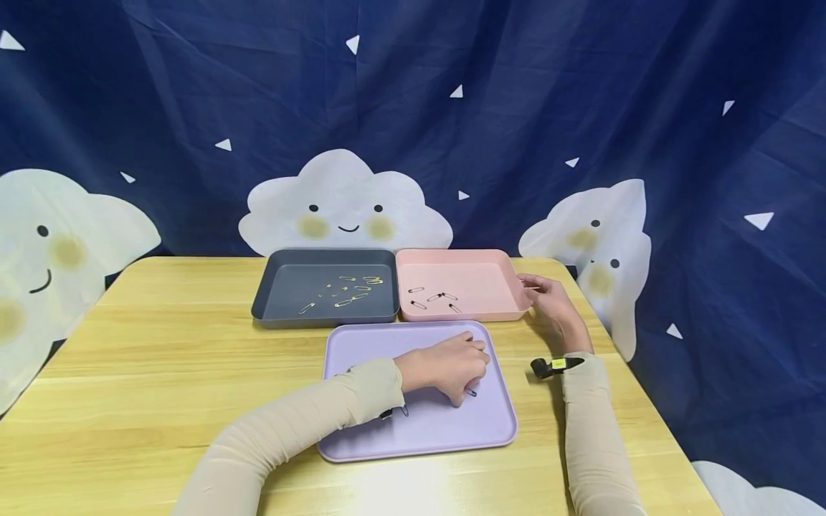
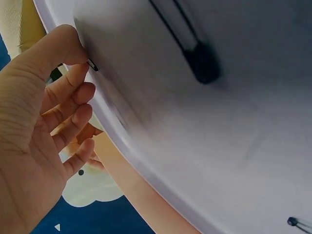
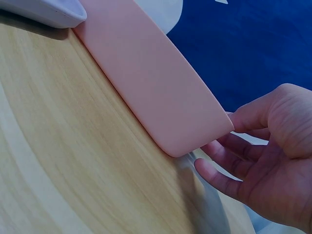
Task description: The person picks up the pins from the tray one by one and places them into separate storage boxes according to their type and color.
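Over the lilac tray (image 1: 387,437), my left hand (image 1: 457,364) reaches down with bent fingers. Its thumb and index finger pinch a small dark safety pin (image 2: 93,65), mostly hidden by the fingertips. Another black safety pin (image 2: 202,63) lies on that tray, large in the left wrist view, and a further pin (image 2: 292,222) shows at the lower right corner. My right hand (image 1: 551,301) holds the right end of the pink tray (image 3: 146,87), thumb and index finger at its rim corner, other fingers loosely bent below. Several dark safety pins (image 1: 442,295) lie inside the pink tray.
A dark grey tray (image 1: 284,287) stands left of the pink one, holding several gold safety pins (image 1: 348,301). The lilac tray sits in front of both. All rest on a wooden table (image 1: 161,373), with a blue cloud-print curtain (image 1: 413,86) behind it.
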A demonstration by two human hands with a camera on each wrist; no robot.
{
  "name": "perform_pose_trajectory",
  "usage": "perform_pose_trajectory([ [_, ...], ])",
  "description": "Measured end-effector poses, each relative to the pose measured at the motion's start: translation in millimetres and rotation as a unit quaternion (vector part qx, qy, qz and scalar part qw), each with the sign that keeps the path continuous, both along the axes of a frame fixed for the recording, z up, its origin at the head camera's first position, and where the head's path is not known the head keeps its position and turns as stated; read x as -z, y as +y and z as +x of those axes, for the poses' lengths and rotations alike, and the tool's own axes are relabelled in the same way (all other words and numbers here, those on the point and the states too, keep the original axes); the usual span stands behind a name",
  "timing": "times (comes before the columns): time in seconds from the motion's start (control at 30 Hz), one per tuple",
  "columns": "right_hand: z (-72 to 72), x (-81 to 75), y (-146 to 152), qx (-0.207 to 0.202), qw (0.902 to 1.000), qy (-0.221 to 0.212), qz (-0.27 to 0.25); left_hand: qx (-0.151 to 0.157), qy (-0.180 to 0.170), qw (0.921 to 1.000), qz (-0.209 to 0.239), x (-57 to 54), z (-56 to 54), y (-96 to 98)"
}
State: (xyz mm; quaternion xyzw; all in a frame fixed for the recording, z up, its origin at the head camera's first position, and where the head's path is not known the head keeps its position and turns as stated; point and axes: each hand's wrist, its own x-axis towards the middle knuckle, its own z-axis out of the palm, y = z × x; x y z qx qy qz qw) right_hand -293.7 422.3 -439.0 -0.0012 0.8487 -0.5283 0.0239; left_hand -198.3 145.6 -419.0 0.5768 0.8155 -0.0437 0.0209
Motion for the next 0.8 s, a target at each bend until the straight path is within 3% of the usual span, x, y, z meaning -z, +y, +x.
perform_pose_trajectory([
  [0.53, 1.1, 2.2, 0.5, 0.001, 0.9998, 0.013, 0.018, 0.013, 0.025, 0.9996, 0.0, 1.5, -4.8, -0.8],
  [0.8, 1.1, 1.2, 0.6, 0.005, 1.0, 0.005, 0.003, 0.009, 0.029, 0.9992, 0.025, -7.4, -11.5, -4.9],
])
